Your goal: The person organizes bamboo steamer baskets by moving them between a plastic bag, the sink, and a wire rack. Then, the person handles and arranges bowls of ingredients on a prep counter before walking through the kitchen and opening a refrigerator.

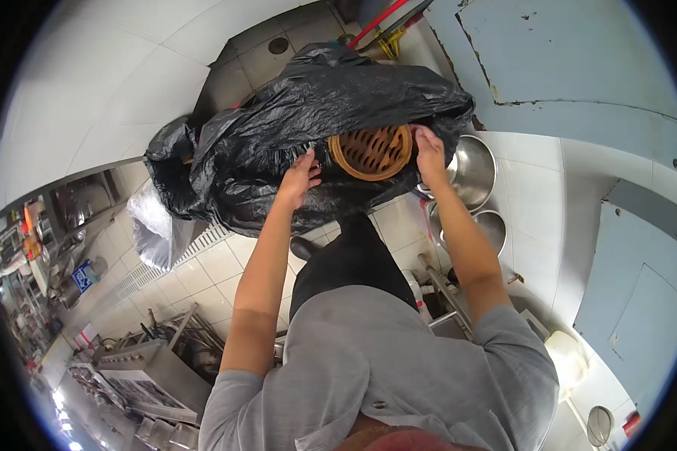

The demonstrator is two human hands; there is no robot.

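A round bamboo steamer basket (371,152) with a slatted base sits tilted in the folds of a large black plastic bag (331,90). The bag's upper layer covers the far edge of the basket. To the left of the basket, my left hand (302,178) pinches a fold of the plastic at its fingertips, its other fingers loosely apart. Beside the basket's right rim, my right hand (429,154) is closed on the bag's edge. Its fingertips are partly hidden, so I cannot tell whether they also touch the basket.
Metal pots (474,173) stand on the floor at the right by the tiled wall. A clear plastic bag (158,225) lies at the left, next to a floor drain grate (203,242). A stainless kitchen unit (154,376) is at lower left. Red and dark handles (376,22) lean at the back.
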